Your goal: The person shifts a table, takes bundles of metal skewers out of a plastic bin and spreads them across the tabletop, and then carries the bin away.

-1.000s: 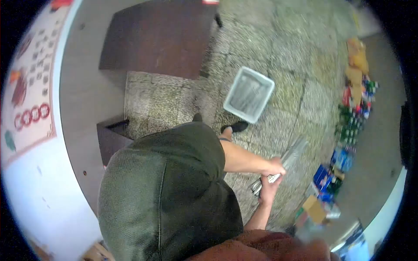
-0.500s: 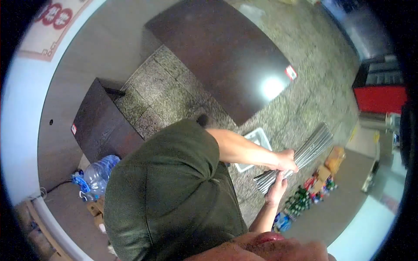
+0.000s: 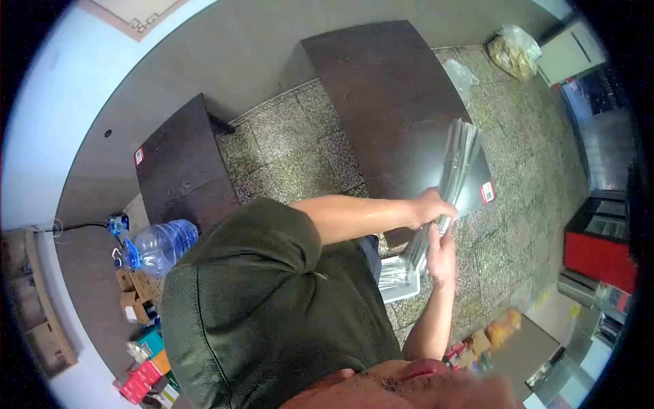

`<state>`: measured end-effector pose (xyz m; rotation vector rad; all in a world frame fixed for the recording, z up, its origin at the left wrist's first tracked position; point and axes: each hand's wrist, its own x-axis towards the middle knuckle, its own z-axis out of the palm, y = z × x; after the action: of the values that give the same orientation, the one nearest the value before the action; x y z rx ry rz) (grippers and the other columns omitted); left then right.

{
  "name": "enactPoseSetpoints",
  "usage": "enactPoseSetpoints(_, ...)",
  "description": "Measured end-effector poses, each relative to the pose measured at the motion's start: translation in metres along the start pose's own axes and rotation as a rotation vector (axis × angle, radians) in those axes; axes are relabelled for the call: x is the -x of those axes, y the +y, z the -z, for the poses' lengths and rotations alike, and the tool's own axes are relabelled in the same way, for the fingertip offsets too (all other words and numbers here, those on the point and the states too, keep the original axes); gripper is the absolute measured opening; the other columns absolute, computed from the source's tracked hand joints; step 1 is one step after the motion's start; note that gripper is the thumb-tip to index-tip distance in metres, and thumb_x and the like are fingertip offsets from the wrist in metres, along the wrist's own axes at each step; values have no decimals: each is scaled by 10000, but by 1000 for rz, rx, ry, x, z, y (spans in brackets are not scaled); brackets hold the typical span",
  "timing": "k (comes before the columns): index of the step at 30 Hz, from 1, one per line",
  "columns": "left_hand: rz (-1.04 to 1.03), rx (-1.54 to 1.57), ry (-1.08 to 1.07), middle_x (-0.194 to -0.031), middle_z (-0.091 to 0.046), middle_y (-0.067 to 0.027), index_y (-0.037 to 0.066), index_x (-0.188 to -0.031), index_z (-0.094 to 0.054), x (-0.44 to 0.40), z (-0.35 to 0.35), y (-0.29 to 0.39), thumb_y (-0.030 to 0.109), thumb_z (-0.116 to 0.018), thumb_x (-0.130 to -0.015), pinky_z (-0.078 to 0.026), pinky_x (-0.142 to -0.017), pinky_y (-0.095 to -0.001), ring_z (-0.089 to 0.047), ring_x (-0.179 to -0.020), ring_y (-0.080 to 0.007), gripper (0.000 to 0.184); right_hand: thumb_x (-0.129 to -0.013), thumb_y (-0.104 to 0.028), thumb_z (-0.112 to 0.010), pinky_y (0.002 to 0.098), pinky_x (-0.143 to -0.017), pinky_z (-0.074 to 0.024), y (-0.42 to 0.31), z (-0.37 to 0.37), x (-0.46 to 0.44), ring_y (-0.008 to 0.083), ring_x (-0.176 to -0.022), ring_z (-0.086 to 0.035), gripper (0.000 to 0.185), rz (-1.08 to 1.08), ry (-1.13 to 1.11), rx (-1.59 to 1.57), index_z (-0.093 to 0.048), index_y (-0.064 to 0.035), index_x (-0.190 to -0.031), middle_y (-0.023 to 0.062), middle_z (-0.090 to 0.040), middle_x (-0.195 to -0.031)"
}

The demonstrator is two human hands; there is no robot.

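A bundle of long, thin silvery rods, which look like metal skewers, stands steeply in front of me, blurred by motion. My left hand is closed around its middle. Just below, my right hand is closed on the lower part, thumb up against the rods. The bundle's lower end reaches over a white plastic tray, where more such rods lie. My left forearm and body hide part of the tray.
A dark table lies beyond my hands, and another dark table is at the left. A large clear water bottle and cardboard boxes are beside my left shoulder. A red-fronted cabinet stands at the right.
My view has turned. The bundle has swung from a slant to nearly upright, its top now in front of the table, its lower end by the tray. Both hands keep hold.
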<state>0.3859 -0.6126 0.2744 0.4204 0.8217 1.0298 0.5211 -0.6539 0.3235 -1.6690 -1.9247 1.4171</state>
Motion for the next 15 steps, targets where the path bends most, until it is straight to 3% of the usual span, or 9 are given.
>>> enactPoseSetpoints(4, -80, -122, 101, -682, -634, -113, -16, -737, -633, -50, 31, -9, 39, -675, -731, -487, -559, -311, -617, -602, -187, 70, -913, -431, -491, 426, -868, -454, 39, -11, -55, 432, -997, -598, 572, 24, 75, 57, -478, 19, -1266, 283, -621, -1048)
enactPoseSetpoints(5, -92, -117, 124, -672, -631, -110, -13, -731, -629, -55, 35, -8, 34, -676, -725, -485, -548, -307, -616, -594, -183, 67, -916, -413, -504, 407, -883, -449, 27, -3, -57, 398, -1006, -606, 554, -31, -11, 42, -473, 3, -1281, 270, -619, -1070)
enactPoseSetpoints(9, -60, -191, 269, -666, -629, -113, -27, -731, -621, -76, 54, 7, 39, -688, -714, -488, -546, -304, -626, -593, -186, 95, -949, -326, -491, 346, -887, -441, 99, -11, -100, 283, -1003, -601, 449, 57, 50, -235, -517, 16, -1239, 214, -626, -1072)
enactPoseSetpoints(13, -60, -183, 375, -671, -624, -117, -25, -775, -603, -92, 84, 36, 22, -658, -747, -501, -547, -312, -623, -585, -188, 78, -954, -311, -517, 361, -805, -474, 191, -6, -128, 213, -878, -596, 392, -314, 98, -858, -520, -2, -1194, 99, -628, -1016)
enactPoseSetpoints(15, -110, -162, 385, -675, -617, -114, -11, -776, -588, -98, 107, 57, 17, -635, -770, -500, -546, -321, -616, -584, -190, 55, -959, -279, -528, 317, -705, -504, 204, 2, -131, 161, -761, -584, 210, -516, 183, -1042, -546, -75, -1006, 42, -603, -861)
